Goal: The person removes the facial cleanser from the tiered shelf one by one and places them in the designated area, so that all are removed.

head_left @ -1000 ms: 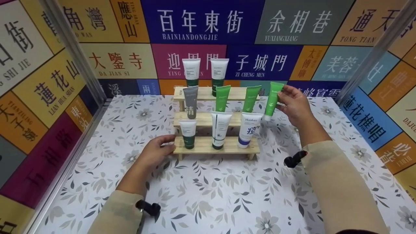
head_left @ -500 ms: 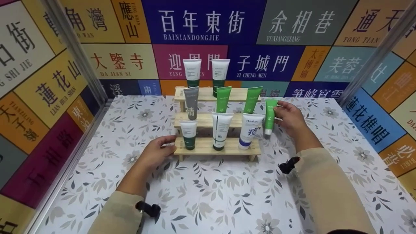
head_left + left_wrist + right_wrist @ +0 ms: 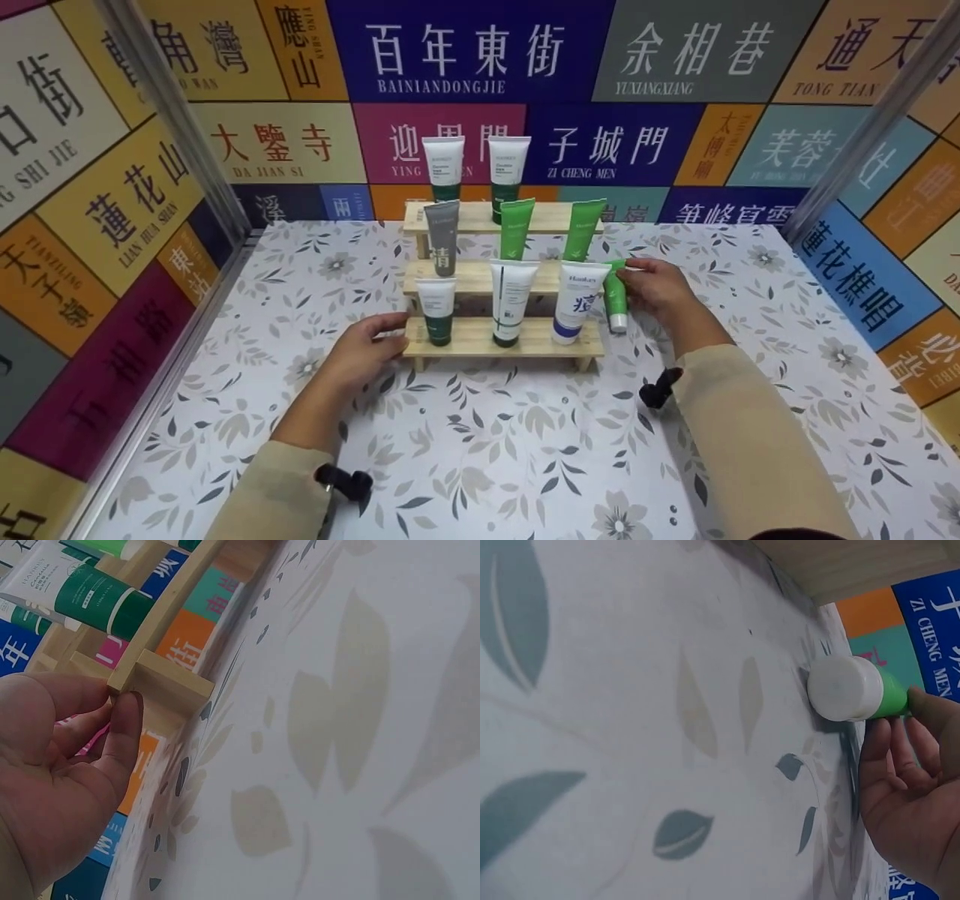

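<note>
A three-step wooden rack stands mid-table with squeeze tubes upright on it. My left hand pinches the left end of its lowest step; the left wrist view has thumb and fingers meeting at the board's corner. To the right of the rack, my right hand holds a green tube between thumb and fingers. The tube is cap-down, low over the cloth, its upper part partly covered by the fingers. Its white cap faces the right wrist camera.
Two white-and-green tubes top the rack. A grey tube and two green tubes fill the middle step. Three white tubes stand on the bottom one. A floral cloth covers the table; printed panels wall it in.
My right hand has lowered the green tube from beside the upper steps to close over the cloth, drawing it nearer the rack's right side. The left hand keeps its place on the rack.
</note>
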The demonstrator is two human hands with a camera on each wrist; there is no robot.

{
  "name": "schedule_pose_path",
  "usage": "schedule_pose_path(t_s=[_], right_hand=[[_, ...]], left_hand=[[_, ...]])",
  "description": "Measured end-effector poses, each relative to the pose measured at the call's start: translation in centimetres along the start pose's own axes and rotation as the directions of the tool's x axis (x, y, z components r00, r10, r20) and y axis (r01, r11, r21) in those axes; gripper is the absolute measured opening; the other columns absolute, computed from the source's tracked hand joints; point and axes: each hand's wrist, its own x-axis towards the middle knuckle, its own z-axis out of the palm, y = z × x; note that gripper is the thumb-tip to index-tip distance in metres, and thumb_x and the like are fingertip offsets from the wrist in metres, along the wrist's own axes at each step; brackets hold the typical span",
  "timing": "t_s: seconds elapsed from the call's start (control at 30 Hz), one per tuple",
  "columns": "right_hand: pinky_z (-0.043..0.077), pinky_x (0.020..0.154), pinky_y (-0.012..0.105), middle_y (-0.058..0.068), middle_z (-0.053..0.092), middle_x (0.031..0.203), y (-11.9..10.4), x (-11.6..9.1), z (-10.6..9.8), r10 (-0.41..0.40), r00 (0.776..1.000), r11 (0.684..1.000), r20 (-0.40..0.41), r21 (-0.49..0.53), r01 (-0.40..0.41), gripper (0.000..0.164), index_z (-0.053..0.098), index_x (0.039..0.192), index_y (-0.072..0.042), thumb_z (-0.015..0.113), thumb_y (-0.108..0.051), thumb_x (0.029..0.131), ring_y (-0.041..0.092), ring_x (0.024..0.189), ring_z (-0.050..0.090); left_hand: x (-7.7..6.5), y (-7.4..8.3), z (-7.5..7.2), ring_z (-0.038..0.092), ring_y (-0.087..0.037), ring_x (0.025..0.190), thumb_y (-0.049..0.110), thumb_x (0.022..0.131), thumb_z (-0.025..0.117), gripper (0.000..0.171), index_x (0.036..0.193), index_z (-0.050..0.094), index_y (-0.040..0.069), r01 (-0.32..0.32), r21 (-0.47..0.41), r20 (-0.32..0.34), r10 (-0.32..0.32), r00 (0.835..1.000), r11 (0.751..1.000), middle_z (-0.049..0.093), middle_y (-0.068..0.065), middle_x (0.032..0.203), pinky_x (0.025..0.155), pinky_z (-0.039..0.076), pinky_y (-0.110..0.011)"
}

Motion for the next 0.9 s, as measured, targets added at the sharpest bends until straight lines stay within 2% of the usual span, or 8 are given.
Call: schedule_pose_path(t_s=[0.17,0.4,0.63,0.73,0.9], right_hand=[[0.06,0.084,0.025,-0.003,0.07,0.113,0.7,0.48,0.26,0.006,0.999,0.996,-0.05,-0.085,-0.01,0.063,0.049,0.159,-0.012,0.072,-0.027,0.103,0.008,0.091,0.07],[0.062,0.081,0.026,-0.002,0.073,0.11,0.98,0.95,0.35,0.011,0.996,0.989,-0.087,-0.146,-0.024,0.061,0.054,0.156,-0.013,0.074,-0.03,0.101,0.007,0.09,0.072],[0.062,0.083,0.026,0.005,0.072,0.121,0.86,1.03,0.17,0.005,0.997,0.978,-0.077,-0.208,-0.021,0.06,0.054,0.156,-0.012,0.072,-0.029,0.102,0.008,0.094,0.071],[0.062,0.083,0.026,0.007,0.07,0.126,0.81,0.87,0.17,0.004,0.997,0.977,-0.071,-0.214,-0.019,0.06,0.053,0.157,-0.011,0.071,-0.03,0.103,0.007,0.094,0.071],[0.063,0.082,0.026,0.006,0.07,0.124,0.7,0.52,0.02,-0.01,0.998,0.978,-0.067,-0.209,-0.004,0.06,0.053,0.157,-0.01,0.071,-0.029,0.103,0.007,0.091,0.071]], left_hand=[[0.12,-0.03,0.22,0.062,-0.023,0.139,0.018,0.103,0.067,0.049,0.152,0.06,0.02,-0.001,-0.001,0.001,0.001,1.0,1.0,0.058,-0.002,0.158,0.116,0.052,-0.04],[0.25,-0.11,0.44,0.066,-0.023,0.132,0.012,0.103,0.065,0.048,0.151,0.06,0.015,-0.025,-0.017,0.002,0.026,1.0,1.0,0.058,-0.005,0.157,0.104,0.057,-0.032],[0.23,-0.08,0.27,0.064,-0.023,0.135,0.013,0.103,0.065,0.049,0.151,0.06,0.016,-0.008,-0.023,0.008,0.008,1.0,1.0,0.057,-0.004,0.158,0.109,0.055,-0.036],[0.24,-0.18,0.17,0.064,-0.023,0.134,0.013,0.103,0.066,0.048,0.151,0.06,0.015,-0.018,-0.02,0.007,0.018,1.0,1.0,0.057,-0.005,0.158,0.107,0.056,-0.033],[0.18,-0.21,0.02,0.065,-0.023,0.134,0.014,0.103,0.066,0.048,0.151,0.061,0.015,-0.026,-0.017,0.002,0.026,1.0,1.0,0.058,-0.006,0.157,0.103,0.056,-0.031]])
